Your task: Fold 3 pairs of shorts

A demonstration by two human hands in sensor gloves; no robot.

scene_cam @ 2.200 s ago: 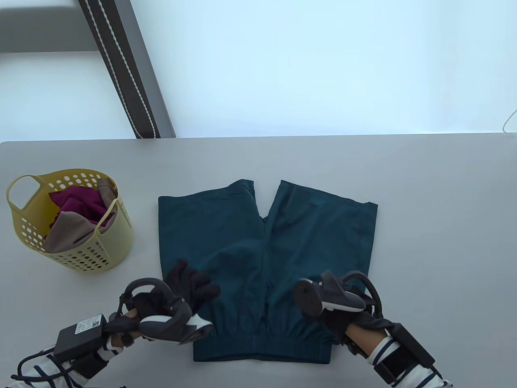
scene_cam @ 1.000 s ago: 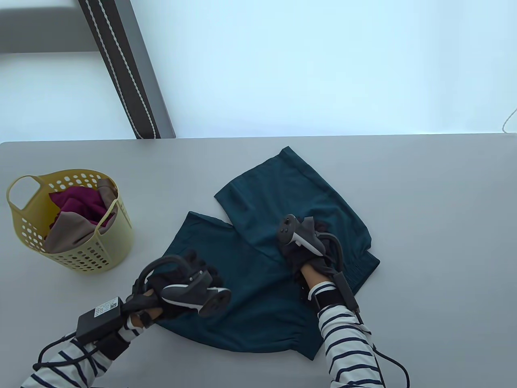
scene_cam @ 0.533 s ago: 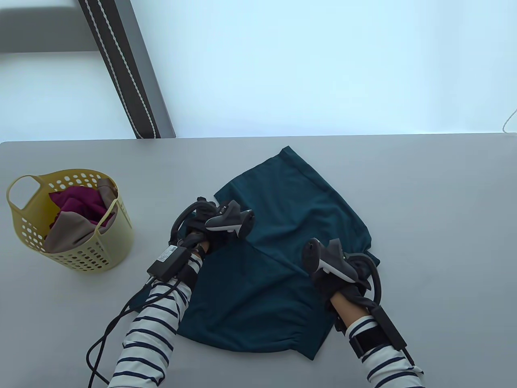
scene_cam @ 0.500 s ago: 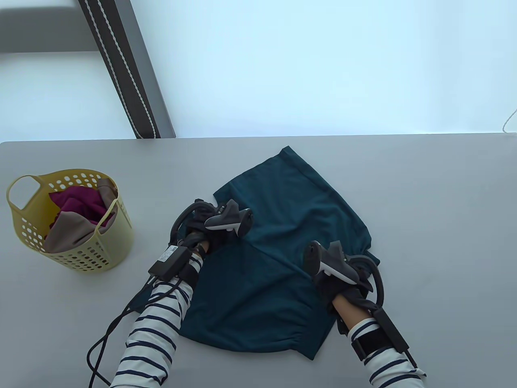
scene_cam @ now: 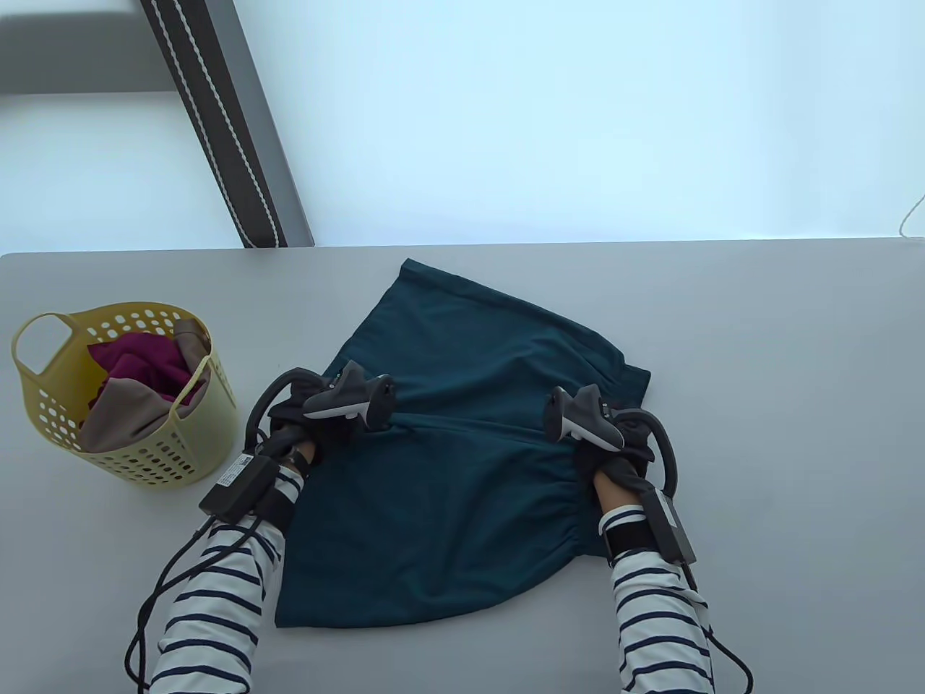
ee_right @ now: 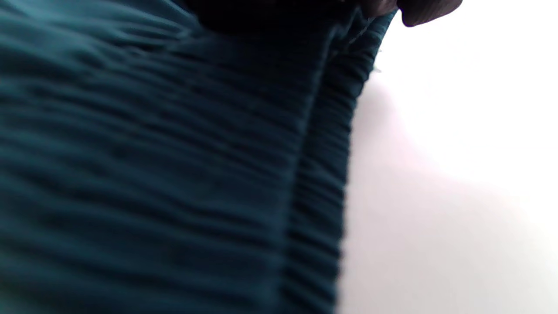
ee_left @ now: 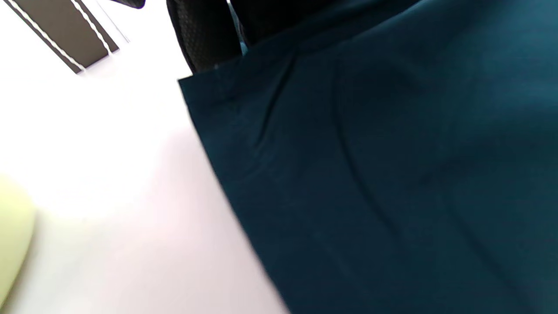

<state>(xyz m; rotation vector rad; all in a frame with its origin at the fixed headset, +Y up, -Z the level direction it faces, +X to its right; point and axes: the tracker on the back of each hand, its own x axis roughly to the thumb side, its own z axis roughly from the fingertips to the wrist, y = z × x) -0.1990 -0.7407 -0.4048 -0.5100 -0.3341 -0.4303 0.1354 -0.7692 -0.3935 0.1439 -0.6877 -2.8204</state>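
A pair of dark teal shorts (scene_cam: 470, 347) lies in the middle of the grey table (scene_cam: 759, 434). My left hand (scene_cam: 329, 423) grips its left edge and my right hand (scene_cam: 621, 448) grips its right edge, at the gathered waistband. The cloth is pulled taut in a line between them; its far part lies toward the table's back edge and its near part spreads toward me. In the left wrist view gloved fingers (ee_left: 205, 39) hold the shorts (ee_left: 370, 174) at a hem corner. The right wrist view shows the elastic waistband (ee_right: 322, 183) under a fingertip (ee_right: 427, 11).
A yellow perforated basket (scene_cam: 209, 434) stands at the left, holding a magenta garment (scene_cam: 141, 361) and a taupe one (scene_cam: 123, 416). Beyond the table's far edge rises a dark striped post (scene_cam: 217, 123). A thin cable (scene_cam: 912, 217) hangs at the far right.
The shorts have turned anticlockwise, one leg hem now pointing at the far edge. My left hand moved left, my right hand moved up, and the cloth is stretched between them.
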